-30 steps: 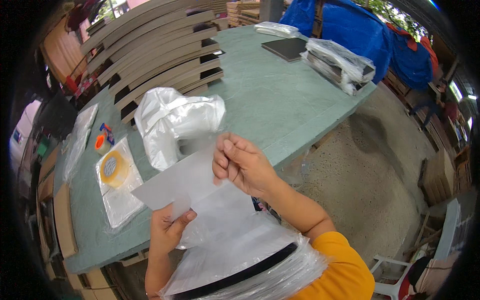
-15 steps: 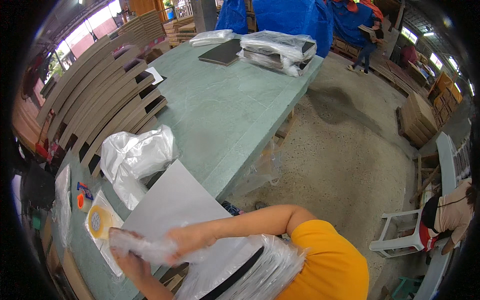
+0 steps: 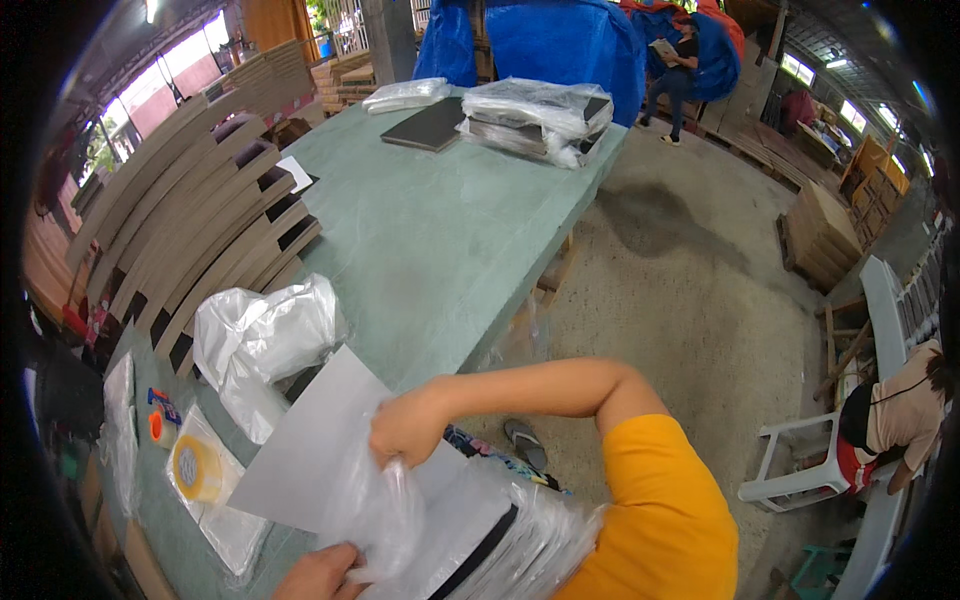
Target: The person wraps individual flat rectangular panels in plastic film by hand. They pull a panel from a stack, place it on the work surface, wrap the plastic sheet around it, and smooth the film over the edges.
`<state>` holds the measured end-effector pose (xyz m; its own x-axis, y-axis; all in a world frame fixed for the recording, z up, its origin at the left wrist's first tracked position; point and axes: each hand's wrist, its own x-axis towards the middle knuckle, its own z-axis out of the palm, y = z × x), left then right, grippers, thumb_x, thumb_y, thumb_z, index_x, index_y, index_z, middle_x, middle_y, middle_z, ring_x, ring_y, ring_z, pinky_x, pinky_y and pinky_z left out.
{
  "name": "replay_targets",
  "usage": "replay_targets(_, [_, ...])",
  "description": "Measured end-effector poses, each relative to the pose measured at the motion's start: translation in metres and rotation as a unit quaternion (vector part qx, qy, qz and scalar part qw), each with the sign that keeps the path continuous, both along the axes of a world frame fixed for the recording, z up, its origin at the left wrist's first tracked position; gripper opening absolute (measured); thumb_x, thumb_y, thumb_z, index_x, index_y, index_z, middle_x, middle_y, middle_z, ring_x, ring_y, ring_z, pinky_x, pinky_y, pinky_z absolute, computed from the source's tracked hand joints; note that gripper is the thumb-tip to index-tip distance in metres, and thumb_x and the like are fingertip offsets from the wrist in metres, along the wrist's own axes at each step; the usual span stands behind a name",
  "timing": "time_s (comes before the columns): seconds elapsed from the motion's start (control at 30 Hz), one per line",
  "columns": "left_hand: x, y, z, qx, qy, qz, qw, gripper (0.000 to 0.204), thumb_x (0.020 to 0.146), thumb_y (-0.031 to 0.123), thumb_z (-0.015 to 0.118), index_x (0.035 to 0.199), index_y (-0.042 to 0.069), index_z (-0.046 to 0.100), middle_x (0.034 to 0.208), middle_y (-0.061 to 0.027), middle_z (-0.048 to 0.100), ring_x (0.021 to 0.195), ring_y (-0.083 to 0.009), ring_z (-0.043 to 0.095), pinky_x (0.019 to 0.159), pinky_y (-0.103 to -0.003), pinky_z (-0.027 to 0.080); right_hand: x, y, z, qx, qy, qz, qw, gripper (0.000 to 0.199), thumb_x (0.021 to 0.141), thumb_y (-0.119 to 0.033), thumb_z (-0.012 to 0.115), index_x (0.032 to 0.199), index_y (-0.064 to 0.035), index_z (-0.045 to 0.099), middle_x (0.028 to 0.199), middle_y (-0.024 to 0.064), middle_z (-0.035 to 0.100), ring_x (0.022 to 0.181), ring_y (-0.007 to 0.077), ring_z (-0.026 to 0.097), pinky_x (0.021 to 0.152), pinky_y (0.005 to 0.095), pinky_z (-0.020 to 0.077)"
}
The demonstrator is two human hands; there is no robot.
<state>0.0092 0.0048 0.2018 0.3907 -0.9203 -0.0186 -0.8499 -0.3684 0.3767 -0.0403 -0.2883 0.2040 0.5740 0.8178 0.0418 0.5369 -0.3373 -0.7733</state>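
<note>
Bunched clear plastic film lies over a pale grey sheet at the near table edge. My right hand is closed in a fist round the film's upper part, above the sheet. Lower down, my left hand pinches the film's near end, partly cut off by the lower picture edge. To the right of the film, close to my body, are layered plastic sleeves with a dark strip across them.
Left of the sheet are a tape roll on plastic packets and crumpled white plastic. Stacked boards line the table's left side. Wrapped panels sit at its far end. A person sits on a white chair at right.
My right hand has moved right and up, drawing the film with it. My left hand has shifted right and down, away from the tape roll. The background person with a board has turned.
</note>
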Motion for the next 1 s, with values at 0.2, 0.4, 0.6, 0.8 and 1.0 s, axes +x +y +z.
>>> replay_targets(0.2, [-0.032,-0.058,0.055,-0.095,-0.132,0.007,0.987,0.024,0.068,0.021,0.062,0.081,0.002,0.055,0.079,-0.0215,0.056,0.076,-0.0333,0.055,0.069,-0.042,0.042,-0.022,0.003,0.032,-0.008,0.278,0.12,0.953,0.024,0.073,-0.022,0.059,0.077,0.0015,0.06,0.077,0.0124,0.06,0.079,0.0174,0.058,0.067,0.0299,0.0449])
replay_targets(0.4, [-0.045,-0.046,0.066,0.242,0.035,-0.038,0.969,0.018,0.064,0.014,0.057,0.076,0.0,0.056,0.073,-0.0186,0.057,0.069,-0.0342,0.056,0.06,-0.042,0.043,-0.01,-0.014,-0.012,-0.469,-0.2,-0.143,0.848,0.015,0.063,-0.011,0.059,0.076,-0.0064,0.065,0.081,0.0142,0.062,0.08,0.0245,0.06,0.069,0.0355,0.0465])
replay_targets(0.6, [-0.007,0.001,-0.045,0.2,-0.053,0.019,0.978,0.025,0.068,0.022,0.059,0.07,-0.002,0.055,0.071,-0.017,0.056,0.069,-0.0315,0.056,0.059,-0.041,0.044,-0.012,-0.01,0.019,-0.168,-0.103,-0.32,0.927,0.021,0.063,-0.007,0.061,0.083,-0.001,0.06,0.073,0.0147,0.058,0.074,0.0272,0.058,0.062,0.0361,0.0464])
replay_targets(0.8, [0.004,0.021,0.034,-0.195,-0.045,0.347,0.916,0.008,0.067,0.005,0.058,0.07,-0.002,0.053,0.067,-0.0097,0.052,0.059,-0.0244,0.049,0.057,-0.033,0.041,-0.004,-0.02,0.023,0.059,-0.256,-0.569,0.779,0.036,0.057,0.006,0.054,0.091,-0.0056,0.053,0.087,0.0101,0.055,0.069,0.0236,0.056,0.058,0.0324,0.0451])
replay_targets(1.0, [0.047,0.013,0.017,-0.267,-0.273,0.361,0.851,0.046,0.061,-0.012,0.047,0.104,0.001,0.052,0.076,-0.0098,0.055,0.073,-0.0239,0.051,0.065,-0.029,0.042,0.003,0.004,0.025,-0.092,-0.449,-0.491,0.741,0.053,0.053,0.01,0.053,0.103,-0.0082,0.054,0.1,0.007,0.053,0.079,0.0242,0.054,0.065,0.0299,0.0449])
